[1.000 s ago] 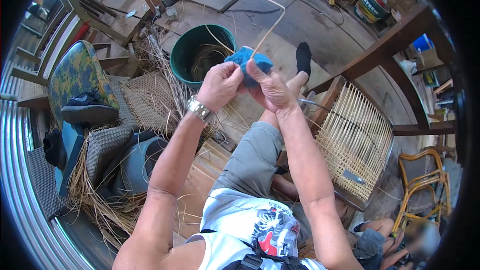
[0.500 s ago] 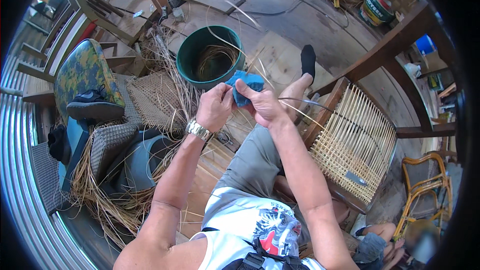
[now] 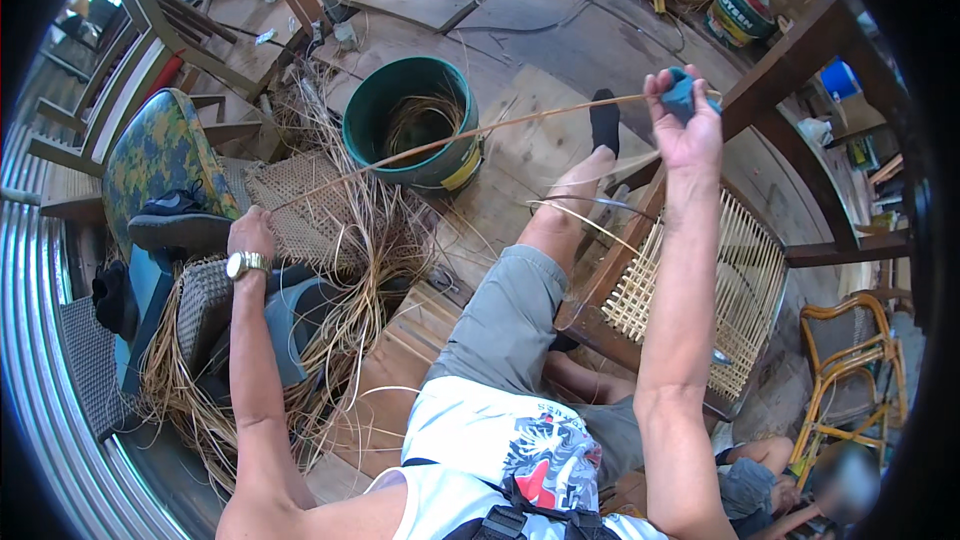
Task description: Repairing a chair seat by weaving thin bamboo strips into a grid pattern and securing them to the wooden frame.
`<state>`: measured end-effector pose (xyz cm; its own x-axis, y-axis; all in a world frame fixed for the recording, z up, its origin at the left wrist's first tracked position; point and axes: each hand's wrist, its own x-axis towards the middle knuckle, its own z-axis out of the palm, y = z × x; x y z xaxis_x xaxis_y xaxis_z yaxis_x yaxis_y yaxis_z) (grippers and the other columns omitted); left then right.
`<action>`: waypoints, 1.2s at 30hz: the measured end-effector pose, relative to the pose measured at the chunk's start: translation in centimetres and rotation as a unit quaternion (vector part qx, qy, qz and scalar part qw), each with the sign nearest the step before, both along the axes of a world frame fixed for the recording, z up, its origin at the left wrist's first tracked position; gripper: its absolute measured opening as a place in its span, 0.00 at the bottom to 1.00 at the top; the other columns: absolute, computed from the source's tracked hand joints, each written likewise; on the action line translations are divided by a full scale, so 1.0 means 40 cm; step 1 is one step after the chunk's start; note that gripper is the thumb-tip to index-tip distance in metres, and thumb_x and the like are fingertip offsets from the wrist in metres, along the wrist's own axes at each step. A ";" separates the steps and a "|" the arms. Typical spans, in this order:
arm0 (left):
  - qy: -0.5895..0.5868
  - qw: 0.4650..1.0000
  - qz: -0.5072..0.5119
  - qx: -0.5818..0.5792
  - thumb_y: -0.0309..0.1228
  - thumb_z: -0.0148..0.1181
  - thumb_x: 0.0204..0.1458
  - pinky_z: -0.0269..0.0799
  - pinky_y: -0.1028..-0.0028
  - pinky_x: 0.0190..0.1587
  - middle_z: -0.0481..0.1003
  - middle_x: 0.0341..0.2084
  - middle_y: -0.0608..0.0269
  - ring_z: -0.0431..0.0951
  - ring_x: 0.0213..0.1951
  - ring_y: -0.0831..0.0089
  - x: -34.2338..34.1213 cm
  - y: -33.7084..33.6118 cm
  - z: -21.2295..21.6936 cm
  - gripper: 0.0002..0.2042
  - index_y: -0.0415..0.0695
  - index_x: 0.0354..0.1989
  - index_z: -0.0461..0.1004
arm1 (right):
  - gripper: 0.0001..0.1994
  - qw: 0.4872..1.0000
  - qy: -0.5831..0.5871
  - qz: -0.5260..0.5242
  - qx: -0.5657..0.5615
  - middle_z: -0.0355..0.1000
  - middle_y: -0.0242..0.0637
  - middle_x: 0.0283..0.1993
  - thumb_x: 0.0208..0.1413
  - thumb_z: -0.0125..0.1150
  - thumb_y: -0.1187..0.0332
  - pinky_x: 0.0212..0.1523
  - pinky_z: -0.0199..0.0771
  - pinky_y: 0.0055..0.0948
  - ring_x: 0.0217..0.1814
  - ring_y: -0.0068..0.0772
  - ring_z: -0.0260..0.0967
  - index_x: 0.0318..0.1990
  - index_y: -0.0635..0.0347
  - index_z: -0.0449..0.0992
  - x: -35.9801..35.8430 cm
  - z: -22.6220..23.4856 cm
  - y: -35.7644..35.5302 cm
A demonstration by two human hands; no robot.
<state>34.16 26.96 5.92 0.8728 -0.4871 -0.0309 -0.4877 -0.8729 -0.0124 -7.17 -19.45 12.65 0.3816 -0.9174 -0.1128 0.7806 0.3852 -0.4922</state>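
Note:
A long, thin rattan strip (image 3: 510, 121) is stretched taut between my hands, slanting up to the right. My left hand (image 3: 252, 233), fist closed, pinches its lower end near the dark shoe at the left. High on the right, my right hand (image 3: 688, 130) is closed around a blue cloth (image 3: 679, 95), and the strip runs into that cloth. Below my right forearm is a wooden chair with a partly woven cane seat (image 3: 735, 270). Loose pale strands stick out from the seat's left edge toward my knee.
A green bucket (image 3: 358, 105) with coiled strips inside stands ahead. Piled rattan strands (image 3: 385, 240) lie at the left, beside a camouflage-patterned cushion (image 3: 160, 155) with a shoe (image 3: 180, 220) against it. A paint can (image 3: 738, 15) is at the far right; another person sits lower right.
My hands have moved apart: the left went down to the left, the right up to the right with the blue cloth. The strip is now pulled straight between them.

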 end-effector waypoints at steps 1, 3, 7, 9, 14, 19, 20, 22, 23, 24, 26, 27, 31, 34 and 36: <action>-0.137 0.989 -0.056 -0.019 0.36 0.57 0.57 0.74 0.56 0.46 0.80 0.38 0.48 0.79 0.42 0.49 -0.016 -0.029 0.015 0.10 0.45 0.42 0.77 | 0.12 1.000 0.014 -0.009 0.020 0.70 0.50 0.44 0.68 0.48 0.62 0.52 0.78 0.53 0.43 0.45 0.74 0.52 0.57 0.67 0.028 -0.004 0.034; -0.220 0.949 -0.171 -0.150 0.36 0.62 0.55 0.74 0.59 0.48 0.79 0.41 0.51 0.79 0.43 0.52 -0.113 -0.139 0.076 0.13 0.46 0.47 0.77 | 0.13 0.997 0.060 -0.004 0.049 0.71 0.50 0.45 0.69 0.46 0.61 0.47 0.82 0.46 0.43 0.46 0.75 0.53 0.58 0.67 0.112 -0.025 0.136; 0.222 0.854 -0.276 -0.382 0.42 0.66 0.54 0.76 0.66 0.39 0.79 0.42 0.50 0.82 0.37 0.62 -0.418 -0.411 0.133 0.25 0.36 0.53 0.71 | 0.11 0.982 0.141 0.093 0.084 0.73 0.44 0.37 0.68 0.50 0.64 0.37 0.83 0.34 0.35 0.40 0.77 0.49 0.61 0.69 0.247 -0.070 0.393; 0.587 0.724 -0.176 -0.317 0.46 0.63 0.57 0.73 0.75 0.30 0.78 0.35 0.60 0.78 0.28 0.77 -0.495 -0.456 0.101 0.33 0.37 0.62 0.60 | 0.11 0.980 0.122 0.139 0.072 0.74 0.44 0.36 0.68 0.51 0.63 0.35 0.82 0.33 0.36 0.38 0.77 0.49 0.60 0.70 0.266 -0.130 0.442; 0.459 0.811 -0.205 -0.299 0.42 0.62 0.59 0.62 0.81 0.25 0.71 0.19 0.74 0.67 0.23 0.85 -0.415 -0.365 0.078 0.15 0.40 0.36 0.80 | 0.11 0.982 0.093 0.085 0.140 0.71 0.48 0.40 0.67 0.52 0.64 0.40 0.82 0.40 0.38 0.45 0.75 0.51 0.60 0.69 0.173 -0.102 0.325; 0.081 0.940 -0.157 -0.292 0.34 0.63 0.56 0.74 0.69 0.35 0.83 0.31 0.58 0.81 0.32 0.69 0.021 -0.167 0.114 0.06 0.46 0.33 0.82 | 0.09 0.992 0.056 -0.048 0.104 0.70 0.50 0.45 0.68 0.49 0.63 0.49 0.79 0.51 0.46 0.51 0.74 0.45 0.58 0.71 -0.046 -0.085 0.053; -0.041 0.987 -0.083 -0.130 0.39 0.61 0.56 0.75 0.61 0.37 0.82 0.33 0.53 0.82 0.35 0.56 0.120 -0.160 0.140 0.10 0.47 0.35 0.81 | 0.10 0.991 0.048 -0.085 0.090 0.70 0.49 0.45 0.68 0.48 0.62 0.49 0.78 0.51 0.46 0.50 0.74 0.43 0.57 0.71 -0.088 -0.098 0.016; -0.095 0.995 0.015 -0.002 0.43 0.61 0.54 0.74 0.55 0.50 0.80 0.38 0.49 0.79 0.47 0.50 0.361 -0.045 0.119 0.16 0.47 0.46 0.79 | 0.10 0.989 0.026 -0.101 0.105 0.71 0.47 0.44 0.69 0.45 0.61 0.49 0.79 0.49 0.44 0.48 0.76 0.42 0.55 0.70 -0.091 -0.104 0.002; -0.095 0.995 0.010 -0.003 0.43 0.61 0.54 0.74 0.55 0.50 0.80 0.38 0.49 0.79 0.47 0.50 0.349 -0.075 0.112 0.16 0.47 0.46 0.79 | 0.09 0.987 0.042 -0.098 0.119 0.71 0.47 0.43 0.69 0.47 0.61 0.46 0.80 0.47 0.42 0.48 0.76 0.43 0.55 0.71 -0.068 -0.100 0.030; -0.126 0.992 -0.012 0.007 0.43 0.61 0.54 0.72 0.56 0.53 0.78 0.44 0.47 0.77 0.51 0.51 0.303 -0.110 0.114 0.19 0.46 0.51 0.76 | 0.09 0.990 0.040 -0.072 0.114 0.71 0.46 0.43 0.68 0.48 0.61 0.45 0.81 0.46 0.43 0.48 0.76 0.44 0.55 0.71 -0.026 -0.116 0.059; -0.092 0.982 -0.152 -0.061 0.43 0.62 0.54 0.68 0.56 0.59 0.71 0.55 0.42 0.71 0.58 0.52 0.164 -0.205 0.137 0.29 0.43 0.62 0.67 | 0.10 0.994 0.056 -0.024 0.095 0.71 0.46 0.42 0.67 0.51 0.62 0.42 0.81 0.44 0.42 0.48 0.76 0.46 0.56 0.71 0.042 -0.136 0.137; -0.039 0.965 -0.206 -0.157 0.43 0.62 0.55 0.74 0.60 0.51 0.75 0.52 0.45 0.77 0.51 0.60 0.048 -0.291 0.159 0.28 0.41 0.61 0.68 | 0.10 0.995 0.060 -0.004 0.083 0.71 0.46 0.42 0.67 0.52 0.62 0.41 0.81 0.44 0.41 0.48 0.76 0.48 0.57 0.71 0.080 -0.145 0.172; 0.469 0.769 -0.289 -0.324 0.48 0.62 0.57 0.74 0.77 0.28 0.78 0.43 0.55 0.78 0.24 0.76 -0.390 -0.551 0.174 0.31 0.37 0.60 0.67 | 0.12 0.985 0.139 0.024 0.100 0.72 0.47 0.42 0.66 0.54 0.63 0.38 0.83 0.43 0.39 0.46 0.77 0.49 0.61 0.70 0.153 -0.152 0.293; 0.621 0.718 -0.232 -0.214 0.47 0.55 0.62 0.71 0.79 0.26 0.78 0.34 0.62 0.76 0.24 0.80 -0.477 -0.574 0.119 0.23 0.37 0.52 0.70 | 0.10 0.982 0.161 0.057 0.083 0.75 0.41 0.37 0.66 0.55 0.62 0.34 0.80 0.31 0.34 0.38 0.78 0.46 0.58 0.73 0.197 -0.110 0.377; 0.637 0.709 -0.218 -0.210 0.44 0.55 0.63 0.68 0.81 0.23 0.77 0.28 0.68 0.74 0.22 0.83 -0.498 -0.574 0.095 0.18 0.40 0.46 0.73 | 0.09 0.978 0.174 0.100 0.051 0.75 0.42 0.37 0.65 0.56 0.63 0.35 0.81 0.33 0.34 0.39 0.78 0.43 0.58 0.74 0.170 -0.127 0.358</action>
